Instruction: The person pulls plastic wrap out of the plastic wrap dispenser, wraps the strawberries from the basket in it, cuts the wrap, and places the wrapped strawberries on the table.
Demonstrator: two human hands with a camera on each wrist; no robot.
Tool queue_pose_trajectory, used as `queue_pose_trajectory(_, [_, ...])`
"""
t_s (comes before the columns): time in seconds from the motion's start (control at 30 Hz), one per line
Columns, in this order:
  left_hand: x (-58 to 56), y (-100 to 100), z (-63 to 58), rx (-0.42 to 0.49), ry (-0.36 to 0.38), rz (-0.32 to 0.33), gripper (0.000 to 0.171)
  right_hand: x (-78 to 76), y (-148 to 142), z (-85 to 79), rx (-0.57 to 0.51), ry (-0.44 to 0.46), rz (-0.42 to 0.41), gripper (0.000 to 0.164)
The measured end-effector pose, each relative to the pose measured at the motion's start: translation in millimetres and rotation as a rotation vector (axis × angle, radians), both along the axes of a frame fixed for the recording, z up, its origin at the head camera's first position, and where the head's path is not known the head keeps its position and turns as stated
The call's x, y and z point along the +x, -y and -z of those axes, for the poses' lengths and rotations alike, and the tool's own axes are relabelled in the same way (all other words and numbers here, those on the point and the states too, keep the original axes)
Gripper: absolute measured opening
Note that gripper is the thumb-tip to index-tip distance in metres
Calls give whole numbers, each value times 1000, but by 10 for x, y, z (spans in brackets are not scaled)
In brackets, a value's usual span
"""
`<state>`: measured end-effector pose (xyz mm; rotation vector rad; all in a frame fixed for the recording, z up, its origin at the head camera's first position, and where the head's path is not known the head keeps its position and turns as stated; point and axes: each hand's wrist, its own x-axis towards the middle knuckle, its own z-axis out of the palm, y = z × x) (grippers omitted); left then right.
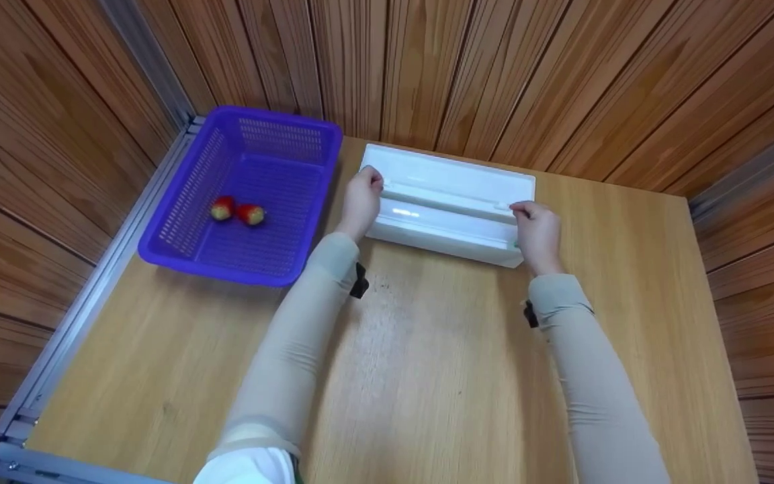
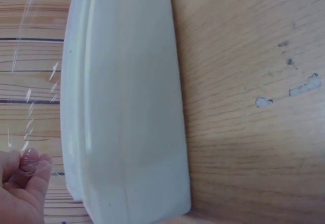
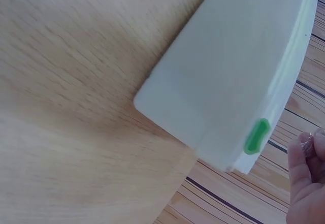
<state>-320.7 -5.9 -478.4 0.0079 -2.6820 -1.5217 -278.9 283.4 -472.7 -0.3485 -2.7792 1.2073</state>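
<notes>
Clear cling film (image 2: pixel 29 94) stretches up from a white cling film dispenser (image 1: pixel 437 247), showing as shiny streaks in the left wrist view. My left hand (image 1: pixel 361 204) pinches one corner of the film between thumb and fingers, over the dispenser's left end. At the right end, my right hand (image 1: pixel 539 234) pinches the other corner. The dispenser's lid stands raised at the back, and a long white bar (image 1: pixel 447 199) runs along inside. A green tab (image 3: pixel 257 136) sits by the dispenser's right end.
A purple plastic basket (image 1: pixel 148 250) stands on the table (image 1: pixel 427 376) to the left of the dispenser. Inside it lie two strawberries (image 1: pixel 250 214), red with pale ends. Wood-panelled walls (image 1: pixel 420 67) enclose the table's back and sides, with a metal rail (image 1: pixel 101 269) along the left edge.
</notes>
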Motion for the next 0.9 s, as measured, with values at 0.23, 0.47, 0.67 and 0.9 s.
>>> queue_pose_trajectory(0.23, [-22, 19, -96, 20, -4, 12, 10, -24, -14, -98, 10, -27, 4, 23])
queue_pose_trajectory(0.47, [-50, 50, -171, 2, 1, 9, 9, -47, -18, -168, 31, -53, -8, 24])
queue_pose_trajectory(0.67, [-80, 55, -259, -8, -6, 4, 7, -80, -25, -242, 72, -125, -3, 22])
queue_pose_trajectory(0.9, [-129, 40, -375, -6, -35, -1, 8, -105, -39, -353, 90, -150, 2, 23])
